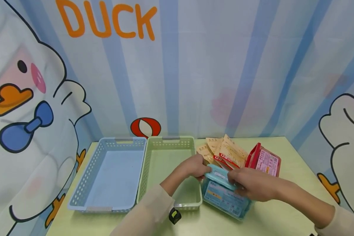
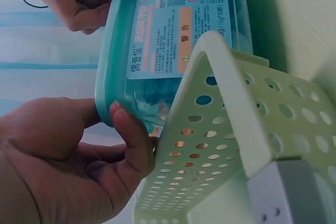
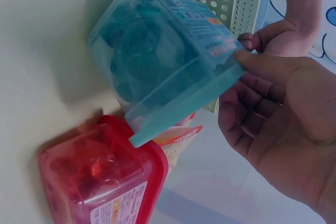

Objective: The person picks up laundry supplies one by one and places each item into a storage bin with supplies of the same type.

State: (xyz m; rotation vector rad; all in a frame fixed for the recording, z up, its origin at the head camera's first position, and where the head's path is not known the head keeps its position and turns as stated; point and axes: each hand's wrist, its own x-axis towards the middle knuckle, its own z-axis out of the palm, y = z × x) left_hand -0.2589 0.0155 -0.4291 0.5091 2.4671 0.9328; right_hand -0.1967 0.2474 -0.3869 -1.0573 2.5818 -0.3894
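Note:
A clear plastic box (image 1: 224, 200) with a teal lid and a printed label holds teal, rounded contents. It tilts beside the front right corner of the green basket (image 1: 198, 186). My left hand (image 1: 196, 166) pinches the lid's left corner, thumb on the near side, as the left wrist view shows. The right hand (image 1: 253, 183) grips the lid's other end, its thumb over the edge in the right wrist view. Just behind the right hand lies a red lidded box (image 3: 94, 163) of similar shape, with a pink label.
Several tan packets (image 1: 231, 152) with red bands lean together behind the teal-lidded box. A blue basket (image 1: 73, 206) stands left of the green one. A striped curtain (image 1: 194, 65) with duck drawings hangs behind the pale yellow table (image 1: 292, 196).

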